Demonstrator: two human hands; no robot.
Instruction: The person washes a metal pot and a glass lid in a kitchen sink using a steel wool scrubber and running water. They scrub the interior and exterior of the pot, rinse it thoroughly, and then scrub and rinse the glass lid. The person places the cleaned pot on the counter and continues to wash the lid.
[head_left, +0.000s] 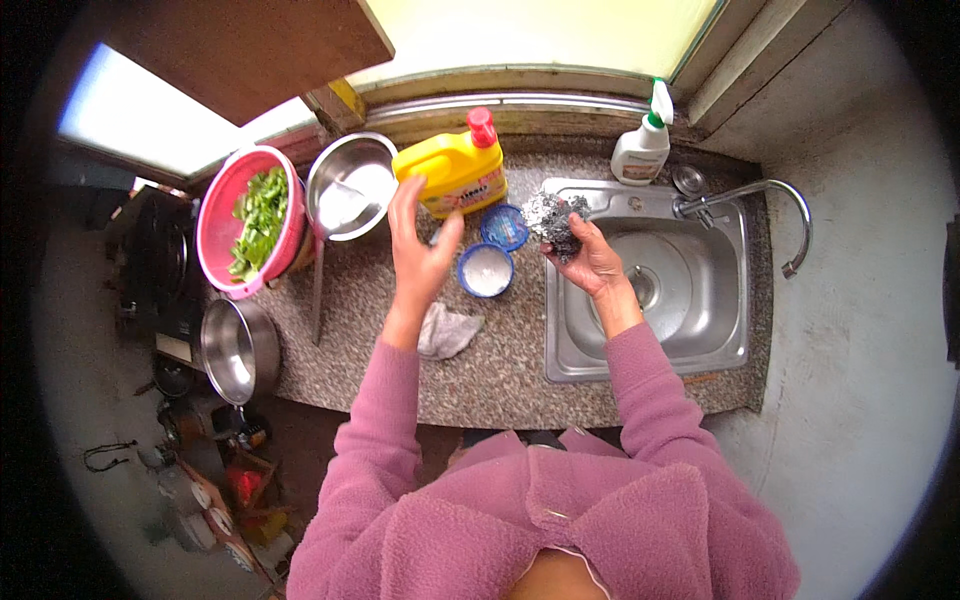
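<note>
My right hand (589, 259) holds a crumpled wad of aluminium foil (553, 217) over the left rim of the steel sink (553, 330). My left hand (420, 247) is raised over the counter with its fingers apart and nothing in it. Behind it stands a yellow jug with a red cap (457, 172). Between my hands sit a small blue-rimmed tub of white powder or paste (486, 271) and, touching or close to it, a blue lid (504, 227). A crumpled pale cloth (448, 332) lies on the counter beside my left wrist.
On the left are a pink colander (214, 225) with leafy greens (261, 225), a steel bowl (330, 169) with a long-handled utensil (318, 292), and a steel pot (259, 349). A white spray bottle (641, 154) stands behind the sink, near the curved faucet (799, 202). A wall bounds the right side.
</note>
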